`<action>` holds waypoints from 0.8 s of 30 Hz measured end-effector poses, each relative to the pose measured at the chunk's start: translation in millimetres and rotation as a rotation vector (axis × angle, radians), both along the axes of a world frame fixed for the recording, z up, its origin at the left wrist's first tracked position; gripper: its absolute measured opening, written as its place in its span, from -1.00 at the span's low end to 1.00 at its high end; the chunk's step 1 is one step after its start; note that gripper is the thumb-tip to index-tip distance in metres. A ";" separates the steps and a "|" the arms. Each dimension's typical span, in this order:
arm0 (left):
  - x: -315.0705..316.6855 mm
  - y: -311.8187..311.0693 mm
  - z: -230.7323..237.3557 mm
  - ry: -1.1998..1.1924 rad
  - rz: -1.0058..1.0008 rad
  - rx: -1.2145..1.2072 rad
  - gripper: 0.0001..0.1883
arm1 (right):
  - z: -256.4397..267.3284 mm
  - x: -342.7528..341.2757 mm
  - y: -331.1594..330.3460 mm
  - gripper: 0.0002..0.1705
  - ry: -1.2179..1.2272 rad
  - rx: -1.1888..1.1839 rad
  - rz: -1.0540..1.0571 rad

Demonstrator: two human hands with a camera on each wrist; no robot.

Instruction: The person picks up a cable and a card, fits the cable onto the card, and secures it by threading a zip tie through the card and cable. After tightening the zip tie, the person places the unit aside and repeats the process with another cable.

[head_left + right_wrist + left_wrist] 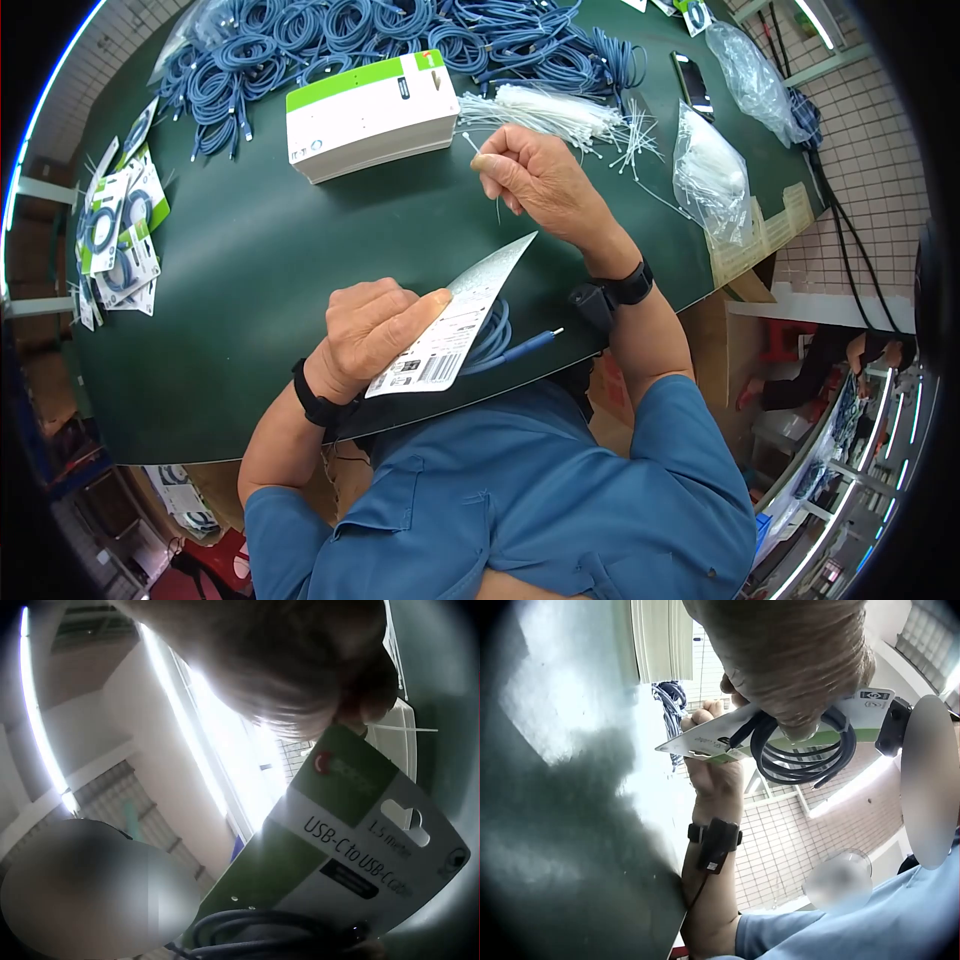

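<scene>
My left hand grips a printed packaging card near the table's front edge, thumb on its printed back. Behind the card hangs a coiled blue cable, its metal plug pointing right. The right wrist view shows the card's green and white front, marked USB-C to USB-C cable, with a hanger slot. Just above the card's far corner, my right hand pinches a thin white cable tie between thumb and fingers. In the left wrist view the coil lies against the card under my left hand.
A white and green box stands beyond my hands. Behind it are piled many coiled blue cables. Loose white cable ties, a bag of ties and a phone lie right. Carded cables are stacked left.
</scene>
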State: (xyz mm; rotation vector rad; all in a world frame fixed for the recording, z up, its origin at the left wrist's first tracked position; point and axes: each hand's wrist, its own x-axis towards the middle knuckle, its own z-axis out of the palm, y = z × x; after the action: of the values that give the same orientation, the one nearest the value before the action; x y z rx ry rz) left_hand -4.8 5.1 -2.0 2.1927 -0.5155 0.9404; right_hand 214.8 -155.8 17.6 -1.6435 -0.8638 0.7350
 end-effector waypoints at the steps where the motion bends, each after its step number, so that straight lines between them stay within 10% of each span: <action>1: -0.3 -0.6 -1.0 -0.012 -0.002 0.005 -0.55 | -1.9 -0.9 0.4 -0.78 0.008 -0.003 0.002; 12: -3.7 0.0 4.8 -0.017 -0.048 0.131 -0.52 | -6.5 -2.5 1.4 -0.92 -0.435 0.265 0.052; 24: -12.1 -12.3 4.9 -0.083 -0.055 0.289 -0.49 | 32.6 -48.4 -17.5 -0.83 0.086 0.523 0.273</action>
State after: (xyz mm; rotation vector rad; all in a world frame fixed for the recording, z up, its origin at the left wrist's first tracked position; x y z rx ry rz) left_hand -16.9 -7.3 2.9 2.3868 -0.7902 0.9811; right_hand 166.4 -173.3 50.2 -1.0367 -1.1215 0.6859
